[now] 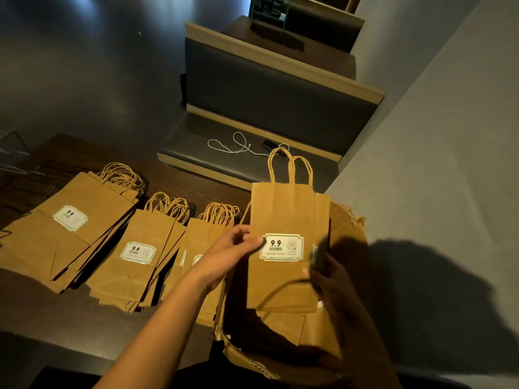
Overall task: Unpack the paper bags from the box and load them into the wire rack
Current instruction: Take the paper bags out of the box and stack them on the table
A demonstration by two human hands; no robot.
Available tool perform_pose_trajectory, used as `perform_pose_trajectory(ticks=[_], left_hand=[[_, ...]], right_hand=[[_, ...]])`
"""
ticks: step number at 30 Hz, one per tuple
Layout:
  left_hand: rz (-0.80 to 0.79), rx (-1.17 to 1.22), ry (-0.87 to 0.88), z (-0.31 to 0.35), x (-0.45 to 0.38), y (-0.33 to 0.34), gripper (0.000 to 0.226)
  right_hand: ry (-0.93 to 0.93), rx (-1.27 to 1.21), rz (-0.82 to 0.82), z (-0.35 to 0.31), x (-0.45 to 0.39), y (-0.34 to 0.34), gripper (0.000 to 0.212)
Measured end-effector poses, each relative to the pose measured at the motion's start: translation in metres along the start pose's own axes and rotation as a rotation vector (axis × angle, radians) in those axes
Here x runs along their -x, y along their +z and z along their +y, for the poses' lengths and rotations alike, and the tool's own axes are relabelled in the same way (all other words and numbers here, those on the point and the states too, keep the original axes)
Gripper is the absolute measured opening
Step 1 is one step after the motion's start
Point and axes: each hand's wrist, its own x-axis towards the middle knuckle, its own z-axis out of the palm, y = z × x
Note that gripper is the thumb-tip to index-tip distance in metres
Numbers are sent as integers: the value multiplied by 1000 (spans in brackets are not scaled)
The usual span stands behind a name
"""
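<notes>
Kraft paper bags [286, 242] pinched by left hand [233, 248], right hand [325, 273], above torn box [348, 237]

The scene is dim and warm-toned. Soft glare streaks the dark floor [84, 51] in the upper left of the frame. A heavy shadow falls on the grey wall [449, 192] at lower right, and the right hand [334, 279] sits in shade while the left hand [236, 248] is lit. Straight lines bow toward the edges. The upper background is soft and slightly blurred.
</notes>
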Motion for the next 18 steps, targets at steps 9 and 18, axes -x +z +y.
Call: perform_pose_trajectory(ticks=[9,18], left_hand=[[73,-16,5,5,9,-29,11],[151,149,56,13,26,-84,20]], right_hand=[[-44,51,75,-3,-2,38,27],[111,-433,-104,-29,-18,19,56]])
